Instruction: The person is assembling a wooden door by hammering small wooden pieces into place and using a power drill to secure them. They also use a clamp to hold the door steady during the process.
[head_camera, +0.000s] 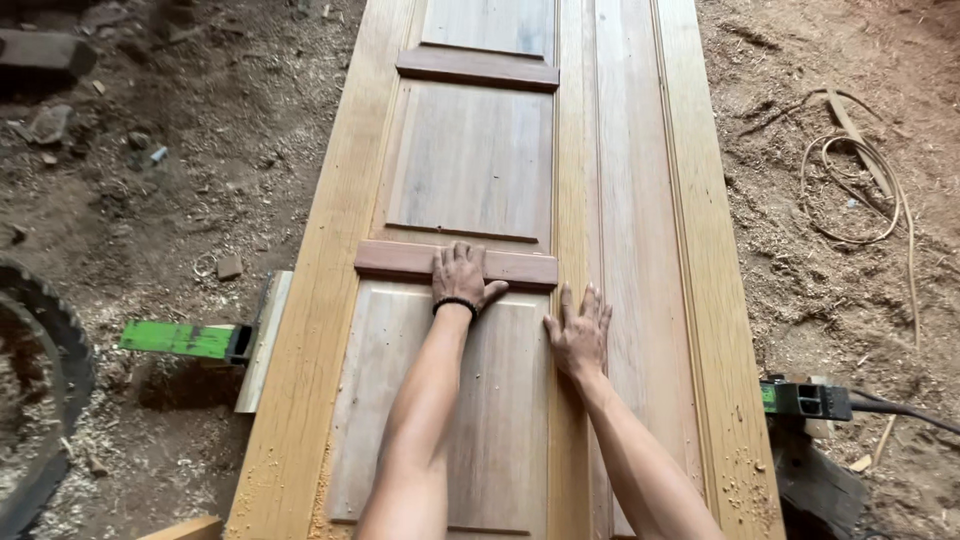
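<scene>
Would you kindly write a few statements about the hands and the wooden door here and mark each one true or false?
1. The left hand lies flat on a cross rail of the wooden door. True.
2. The right hand grips a hammer. False: it holds nothing and rests open, fingers spread, on the vertical strip beside the panel.
3. A dark band sits on the left wrist. True.
4. The door stands upright against a wall. False: it lies flat, with sawdust-covered ground on both sides.
5. A green bar sticks out at the door's left edge. True.
</scene>
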